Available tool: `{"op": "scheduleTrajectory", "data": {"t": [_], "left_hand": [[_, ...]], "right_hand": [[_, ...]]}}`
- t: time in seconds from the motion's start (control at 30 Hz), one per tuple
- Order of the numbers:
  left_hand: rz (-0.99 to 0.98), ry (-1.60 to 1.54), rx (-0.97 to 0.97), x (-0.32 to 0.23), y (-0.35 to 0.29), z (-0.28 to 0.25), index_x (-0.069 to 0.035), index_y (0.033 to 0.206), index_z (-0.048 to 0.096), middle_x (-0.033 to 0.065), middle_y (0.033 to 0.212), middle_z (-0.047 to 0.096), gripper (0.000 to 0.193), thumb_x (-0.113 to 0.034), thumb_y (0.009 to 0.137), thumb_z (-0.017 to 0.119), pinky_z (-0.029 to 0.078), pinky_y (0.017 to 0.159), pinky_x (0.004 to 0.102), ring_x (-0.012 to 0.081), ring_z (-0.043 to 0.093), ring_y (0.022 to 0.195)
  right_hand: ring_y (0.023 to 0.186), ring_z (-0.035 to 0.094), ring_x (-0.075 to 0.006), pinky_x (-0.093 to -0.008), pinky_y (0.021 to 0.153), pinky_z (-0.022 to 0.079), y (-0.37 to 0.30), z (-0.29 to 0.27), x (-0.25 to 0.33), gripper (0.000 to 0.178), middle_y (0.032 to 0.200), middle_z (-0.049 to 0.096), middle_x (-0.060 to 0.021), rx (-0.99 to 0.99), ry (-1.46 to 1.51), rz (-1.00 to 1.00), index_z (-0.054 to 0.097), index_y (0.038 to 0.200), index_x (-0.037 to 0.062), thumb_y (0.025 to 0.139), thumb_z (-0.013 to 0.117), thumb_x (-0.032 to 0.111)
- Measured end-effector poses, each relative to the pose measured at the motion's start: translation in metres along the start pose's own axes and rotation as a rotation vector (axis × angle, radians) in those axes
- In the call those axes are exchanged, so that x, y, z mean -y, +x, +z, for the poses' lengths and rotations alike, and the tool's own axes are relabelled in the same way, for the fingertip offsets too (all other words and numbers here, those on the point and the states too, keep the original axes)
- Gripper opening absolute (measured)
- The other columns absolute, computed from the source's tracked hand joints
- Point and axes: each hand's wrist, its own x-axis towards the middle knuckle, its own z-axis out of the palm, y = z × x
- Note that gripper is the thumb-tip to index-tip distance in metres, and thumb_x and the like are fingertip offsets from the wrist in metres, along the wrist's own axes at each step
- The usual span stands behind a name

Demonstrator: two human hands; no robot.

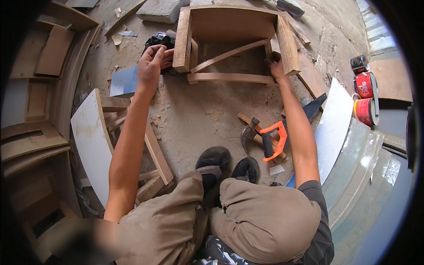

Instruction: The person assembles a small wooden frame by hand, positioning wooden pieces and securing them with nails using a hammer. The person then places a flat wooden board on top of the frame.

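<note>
Dusty grey concrete floor (185,115), boxy brown wooden frame (232,28) with thick posts and thin diagonal slat (230,55) on it. Left hand (152,66) beside the frame's left post (182,42), fingers pinched narrow, contents unclear; right hand (277,71) at its right post (288,46), fingers partly hidden, can't tell grip. Frame probably stiff, fairly light, rough; grab posts, not slat.
</note>
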Motion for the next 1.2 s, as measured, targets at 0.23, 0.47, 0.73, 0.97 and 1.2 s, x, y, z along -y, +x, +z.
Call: {"op": "scheduleTrajectory", "data": {"t": [0.23, 0.47, 0.73, 0.97, 1.2], "left_hand": [[-0.315, -0.058, -0.426, 0.113, -0.066, 0.023, -0.007, 0.115, 0.065, 0.0043, 0.106, 0.072, 0.028, -0.031, 0.100, 0.060, 0.049, 0.077, 0.0352, 0.0159, 0.068, 0.090], [0.047, 0.313, 0.179, 0.109, -0.095, 0.144, -0.006, 0.106, 0.077, 0.0012, 0.095, 0.072, 0.020, -0.018, 0.089, 0.075, 0.048, 0.075, 0.0271, 0.0113, 0.062, 0.085], [0.818, 0.547, 0.440, 0.102, -0.022, 0.216, -0.004, 0.096, 0.074, 0.0108, 0.100, 0.072, 0.012, -0.007, 0.085, 0.074, 0.053, 0.085, 0.0378, 0.0273, 0.068, 0.095], [0.522, 0.347, 0.294, 0.113, -0.017, 0.200, -0.002, 0.107, 0.061, 0.0064, 0.095, 0.066, 0.010, -0.001, 0.097, 0.059, 0.050, 0.077, 0.0264, 0.0135, 0.062, 0.086], [0.388, 0.417, 0.053, 0.129, -0.052, 0.112, -0.003, 0.102, 0.055, 0.0071, 0.068, 0.053, 0.011, -0.010, 0.095, 0.050, 0.045, 0.060, 0.0292, 0.0176, 0.052, 0.060]], "right_hand": [[0.105, 0.068, -0.0332, -0.0429, 0.092, 0.051, -0.048, -0.046, 0.037, 0.047, 0.110, 0.071, -0.0192, -0.182, -0.070, 0.065, 0.067, 0.115, -0.0021, 0.085, 0.076, 0.032], [0.085, 0.069, -0.0239, -0.0356, 0.077, 0.055, -0.183, -0.080, 0.087, 0.018, 0.097, 0.070, -0.0140, -0.208, 0.165, 0.172, 0.069, 0.103, 0.0011, 0.091, 0.068, 0.015], [0.084, 0.070, -0.0204, -0.0319, 0.076, 0.055, -0.226, -0.116, 0.092, 0.018, 0.099, 0.069, -0.0134, -0.204, 0.166, 0.164, 0.067, 0.107, -0.0008, 0.091, 0.068, 0.007], [0.111, 0.062, -0.0385, -0.0424, 0.093, 0.051, -0.131, -0.102, 0.076, 0.045, 0.123, 0.061, -0.0180, 0.032, -0.051, -0.232, 0.059, 0.129, 0.0079, 0.086, 0.072, 0.012], [0.111, 0.061, -0.0390, -0.0439, 0.092, 0.051, -0.100, -0.080, 0.046, 0.037, 0.118, 0.063, -0.0199, 0.146, -0.165, -0.347, 0.065, 0.125, 0.0077, 0.089, 0.069, 0.017]]}}
